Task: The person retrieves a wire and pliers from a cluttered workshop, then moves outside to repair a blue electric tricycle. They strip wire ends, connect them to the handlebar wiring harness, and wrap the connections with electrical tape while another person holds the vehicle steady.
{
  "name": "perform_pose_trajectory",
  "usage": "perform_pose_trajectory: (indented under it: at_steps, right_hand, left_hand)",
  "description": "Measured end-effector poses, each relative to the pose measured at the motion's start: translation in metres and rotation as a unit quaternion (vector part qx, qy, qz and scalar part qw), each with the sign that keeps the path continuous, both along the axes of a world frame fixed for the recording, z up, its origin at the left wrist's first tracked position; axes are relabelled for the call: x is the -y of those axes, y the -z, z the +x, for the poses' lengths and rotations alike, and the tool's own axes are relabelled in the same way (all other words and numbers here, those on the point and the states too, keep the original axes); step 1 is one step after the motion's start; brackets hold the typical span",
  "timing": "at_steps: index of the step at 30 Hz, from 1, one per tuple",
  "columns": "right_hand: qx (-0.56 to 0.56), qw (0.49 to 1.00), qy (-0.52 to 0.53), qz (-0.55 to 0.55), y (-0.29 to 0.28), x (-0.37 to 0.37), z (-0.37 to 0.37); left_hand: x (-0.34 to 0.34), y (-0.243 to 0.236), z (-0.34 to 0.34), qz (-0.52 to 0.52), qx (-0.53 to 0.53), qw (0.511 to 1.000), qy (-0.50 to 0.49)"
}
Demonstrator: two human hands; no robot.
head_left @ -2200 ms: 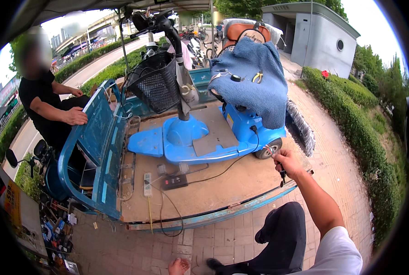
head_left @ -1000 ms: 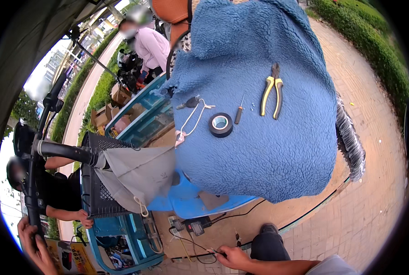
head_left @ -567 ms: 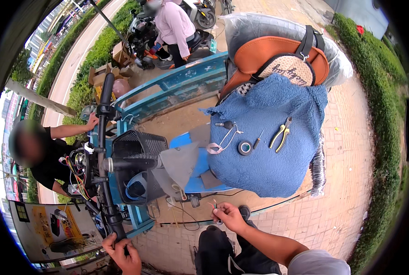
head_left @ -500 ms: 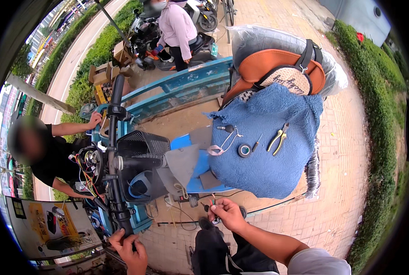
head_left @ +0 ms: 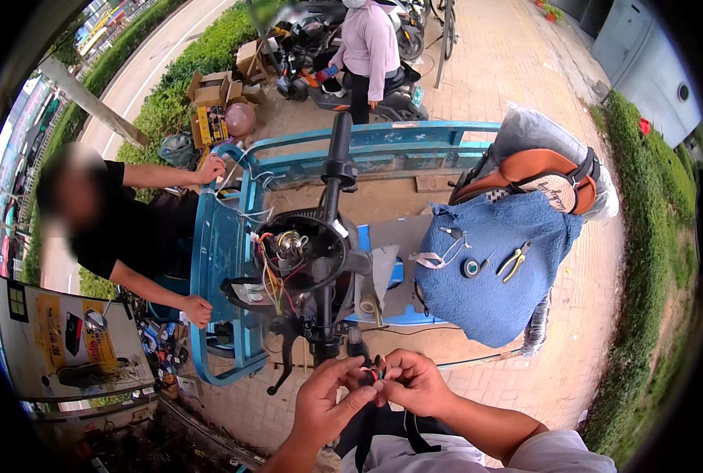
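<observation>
My left hand [head_left: 331, 402] and my right hand [head_left: 418, 382] meet at bottom centre, fingers closed on a small dark piece [head_left: 371, 377] with red and green wires; its exact kind is unclear. Just above them stands the black handlebar [head_left: 337, 146] of a blue scooter, its round housing [head_left: 308, 244] opened to show coloured wires [head_left: 276, 264]. At the right, a blue fleece cloth [head_left: 477, 292] over the seat carries yellow-handled pliers [head_left: 515, 260], black tape [head_left: 470, 268], a small screwdriver [head_left: 484, 265] and a key on a cord [head_left: 450, 233].
The scooter sits in a blue cargo bed [head_left: 209, 276]. A person in black [head_left: 111, 236] grips its left rail. Another person in pink [head_left: 367, 47] is among parked scooters behind. Boxes [head_left: 209, 91] lie by the hedge; a sign board [head_left: 75, 339] stands lower left.
My left hand has left the handlebar grip and moved right to join my right hand at the wired piece. The view has shifted, with the handlebar now central.
</observation>
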State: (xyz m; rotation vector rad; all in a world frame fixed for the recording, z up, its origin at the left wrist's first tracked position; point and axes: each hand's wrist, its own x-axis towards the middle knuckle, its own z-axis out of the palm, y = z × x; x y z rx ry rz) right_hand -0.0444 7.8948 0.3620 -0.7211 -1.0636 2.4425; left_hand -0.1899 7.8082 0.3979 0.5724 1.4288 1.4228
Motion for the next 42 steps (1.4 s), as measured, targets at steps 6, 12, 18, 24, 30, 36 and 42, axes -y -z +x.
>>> perform_pose_trajectory:
  at_steps: [6,12,18,24,30,36,42]
  right_hand:
    - [-0.006,0.999,-0.009,-0.032,-0.013,-0.001,-0.021]
    - [0.003,0.993,-0.116,-0.037,-0.022,-0.024,-0.032]
    - [0.047,0.979,-0.198,-0.022,-0.02,-0.04,-0.035]
    - [-0.015,0.985,-0.167,-0.046,-0.018,-0.034,-0.043]
    - [0.083,0.986,-0.143,0.005,-0.024,-0.041,-0.044]
    - [0.141,0.981,0.102,-0.09,0.011,-0.05,-0.009]
    - [0.299,0.921,0.25,0.029,0.108,-0.086,0.075]
  left_hand:
    - [0.007,0.001,-0.024,0.039,0.126,0.991,0.022]
    - [0.004,-0.006,-0.032,0.042,0.01,0.998,0.036]
    - [0.011,-0.005,-0.014,0.018,-0.093,0.995,-0.041]
    - [0.012,-0.01,-0.008,0.001,-0.056,0.993,-0.105]
    - [0.005,-0.008,-0.039,-0.011,-0.181,0.982,-0.054]
    - [-0.032,-0.012,-0.105,0.006,-0.711,0.701,0.049]
    - [-0.054,-0.015,-0.117,0.059,-0.703,0.7,0.109]
